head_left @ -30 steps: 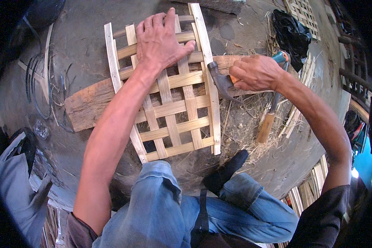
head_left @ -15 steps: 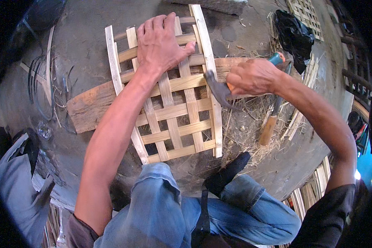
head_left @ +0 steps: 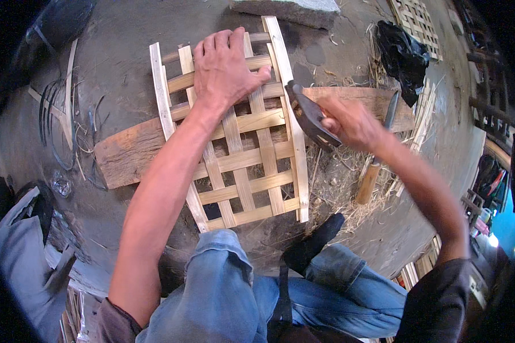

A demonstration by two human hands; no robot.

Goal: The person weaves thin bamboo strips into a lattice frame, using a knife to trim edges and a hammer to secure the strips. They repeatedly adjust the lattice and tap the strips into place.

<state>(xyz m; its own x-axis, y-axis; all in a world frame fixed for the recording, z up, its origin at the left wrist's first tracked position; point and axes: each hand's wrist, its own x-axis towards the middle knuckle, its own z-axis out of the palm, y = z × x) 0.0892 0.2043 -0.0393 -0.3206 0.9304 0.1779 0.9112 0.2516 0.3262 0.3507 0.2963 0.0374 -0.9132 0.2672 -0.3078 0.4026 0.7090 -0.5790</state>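
A woven wooden lattice panel (head_left: 252, 122), with pale slats crossing between two long side rails, lies tilted across a worn wooden plank (head_left: 134, 150). My left hand (head_left: 226, 74) rests on its upper part, fingers stretched forward and thumb out to the right over a slat. In my closed right hand (head_left: 352, 122) is a claw hammer (head_left: 312, 117). Its dark head is at the panel's right rail; whether it touches cannot be made out. The handle is mostly hidden by my hand, which is slightly blurred.
A chisel-like tool with a wooden handle (head_left: 368, 184) lies among shavings on the right. Beyond are a black plastic bag (head_left: 403, 54), thin wood strips (head_left: 422, 123) and another lattice panel (head_left: 418, 26). A stone block (head_left: 292, 11) sits at the far side; dark coiled strips (head_left: 54, 123) lie left.
The hammer has turned in my right hand, its head moving up along the right rail, and my right forearm has shifted left. My left hand stays on the panel.
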